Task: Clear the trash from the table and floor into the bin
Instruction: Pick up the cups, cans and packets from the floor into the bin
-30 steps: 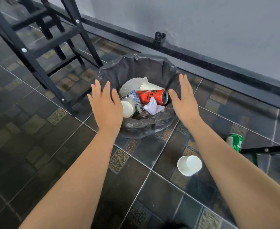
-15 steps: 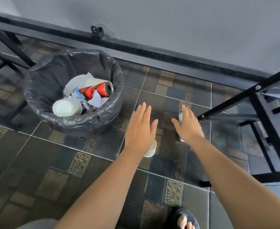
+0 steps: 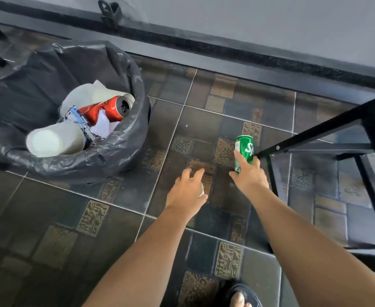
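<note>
There is only one view, from a camera worn on the person's head, looking steeply down and forward at the dark patterned tile floor point(image 3: 75, 220). Both bare forearms run up from the bottom edge, near the lens. The grey wall with its black skirting point(image 3: 237, 52) crosses the top of the picture. The round bin lined with a black plastic bag point(image 3: 124, 151) sits at upper left, a black metal table frame point(image 3: 315, 134) at right. The wide lens bends the straight lines near the edges

Green can point(image 3: 243, 151), white cup point(image 3: 201, 191) on floor beside bin point(image 3: 124, 156).
</note>
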Demonstrator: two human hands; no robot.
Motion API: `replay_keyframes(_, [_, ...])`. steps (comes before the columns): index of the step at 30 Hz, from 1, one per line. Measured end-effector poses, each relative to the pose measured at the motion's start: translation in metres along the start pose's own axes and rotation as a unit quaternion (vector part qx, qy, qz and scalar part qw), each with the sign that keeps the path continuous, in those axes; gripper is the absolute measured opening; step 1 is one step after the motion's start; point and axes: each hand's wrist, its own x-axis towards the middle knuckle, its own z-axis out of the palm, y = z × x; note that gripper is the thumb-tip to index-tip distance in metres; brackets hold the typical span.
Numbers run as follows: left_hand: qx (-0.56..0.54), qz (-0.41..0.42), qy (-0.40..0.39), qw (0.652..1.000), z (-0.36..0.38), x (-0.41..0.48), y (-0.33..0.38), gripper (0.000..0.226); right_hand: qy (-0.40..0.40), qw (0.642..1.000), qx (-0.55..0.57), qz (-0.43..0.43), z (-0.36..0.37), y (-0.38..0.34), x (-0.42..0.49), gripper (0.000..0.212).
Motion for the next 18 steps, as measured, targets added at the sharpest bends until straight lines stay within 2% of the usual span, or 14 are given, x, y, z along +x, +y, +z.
replay_keyframes(5, [-0.003, 0.002, 0.045, 0.999, -0.007, 0.003, 0.000, 0.056, 0.025, 0.999, 0.012, -0.014, 0.007, 0.006, 0.004, 0.059])
replay_keyframes(10, [-0.079, -0.017, 0.133, 0.988, -0.026, 0.008, 0.004, 0.056, 0.075, 0.992, 0.059, -0.086, -0.006, -0.001, 0.000, 0.069])
replay_keyframes(15, [-0.176, 0.045, 0.264, 0.947, -0.063, -0.005, 0.013, 0.051, 0.171, 0.960, 0.166, -0.147, -0.036, -0.031, -0.017, 0.083])
replay_keyframes(18, [-0.207, 0.093, 0.345, 0.911, -0.088, -0.017, 0.015, 0.054, 0.211, 0.941, 0.219, -0.145, -0.061, -0.049, -0.028, 0.075])
